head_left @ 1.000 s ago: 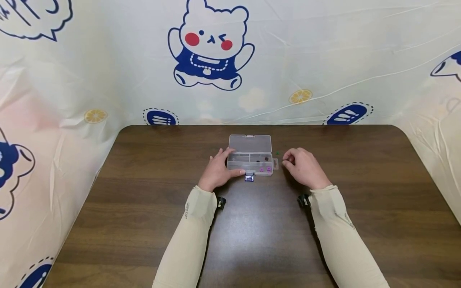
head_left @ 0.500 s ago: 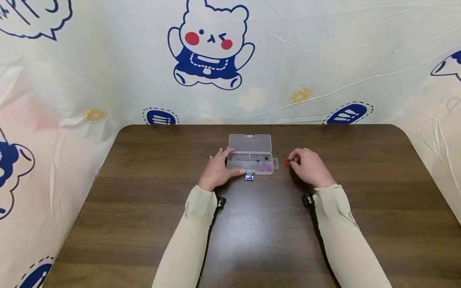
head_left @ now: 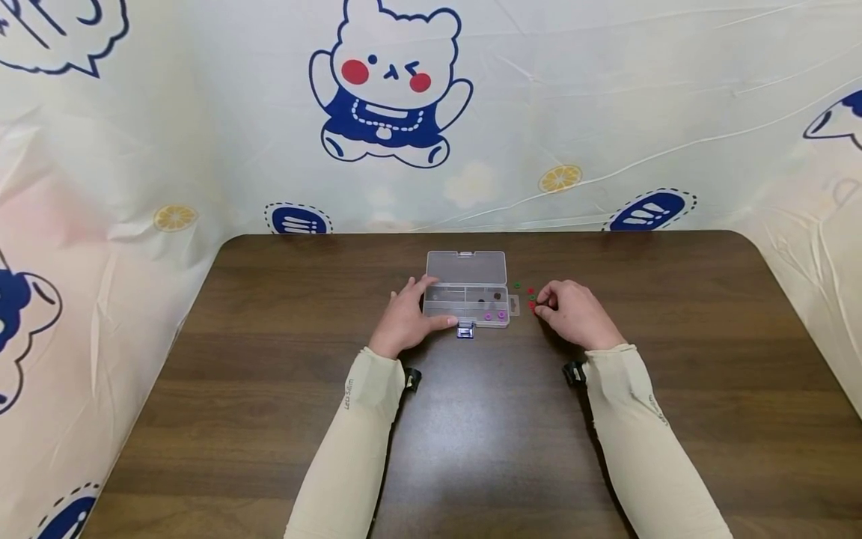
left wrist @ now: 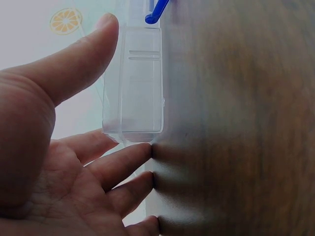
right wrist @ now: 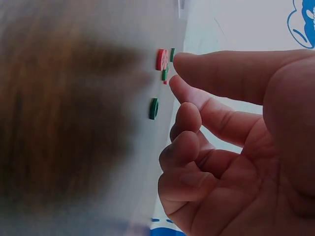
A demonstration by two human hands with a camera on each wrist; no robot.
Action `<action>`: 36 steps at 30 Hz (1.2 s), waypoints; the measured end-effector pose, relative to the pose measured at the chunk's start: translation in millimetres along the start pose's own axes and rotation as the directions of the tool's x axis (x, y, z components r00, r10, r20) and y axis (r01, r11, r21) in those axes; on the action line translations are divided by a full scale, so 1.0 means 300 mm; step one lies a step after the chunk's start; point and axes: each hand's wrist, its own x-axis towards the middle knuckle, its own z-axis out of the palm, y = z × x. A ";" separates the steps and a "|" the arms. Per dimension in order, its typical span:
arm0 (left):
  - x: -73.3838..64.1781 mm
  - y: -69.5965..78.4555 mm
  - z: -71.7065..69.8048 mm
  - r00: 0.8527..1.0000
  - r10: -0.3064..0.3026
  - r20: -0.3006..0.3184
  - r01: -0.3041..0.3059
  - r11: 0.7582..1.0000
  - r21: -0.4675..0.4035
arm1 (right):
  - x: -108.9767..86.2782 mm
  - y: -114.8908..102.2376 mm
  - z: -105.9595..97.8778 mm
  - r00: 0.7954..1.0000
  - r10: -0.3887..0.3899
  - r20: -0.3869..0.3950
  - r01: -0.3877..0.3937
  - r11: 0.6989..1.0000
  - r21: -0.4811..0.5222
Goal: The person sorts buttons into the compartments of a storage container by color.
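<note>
In the head view, a clear compartment box (head_left: 453,306) lies with its lid (head_left: 466,267) folded back. My left hand (head_left: 406,318) holds the box's left end, thumb along the front, index finger at the back corner. Two purple buttons (head_left: 501,315) lie in a front right compartment, and dark ones (head_left: 497,296) sit behind. Right of the box, my right hand (head_left: 575,313) hovers at small red buttons (head_left: 530,290) and green buttons (head_left: 517,284) on the table. In the right wrist view, its thumb and index fingertips stand apart beside a red button (right wrist: 161,59), with nothing visible between them.
A blue latch (head_left: 465,331) sticks out from the box front, and a clear hanging tab (head_left: 515,305) from its right end. The brown wooden table (head_left: 431,449) meets a printed cloth (head_left: 606,90) behind.
My right hand first shifted right, away from the box, and red and green buttons came into sight beneath it. It has since edged slightly left towards them. The left hand stays on the box.
</note>
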 end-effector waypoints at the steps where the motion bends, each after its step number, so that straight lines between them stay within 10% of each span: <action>1: 0.000 -0.001 0.001 1.000 0.000 0.000 0.000 1.000 0.001 | 0.000 -0.001 0.001 1.000 0.000 0.004 0.000 1.000 -0.001; 36: -0.001 0.001 -0.002 1.000 0.006 -0.003 -0.006 1.000 0.000 | -0.001 -0.008 0.019 0.999 0.014 0.048 -0.014 1.000 -0.016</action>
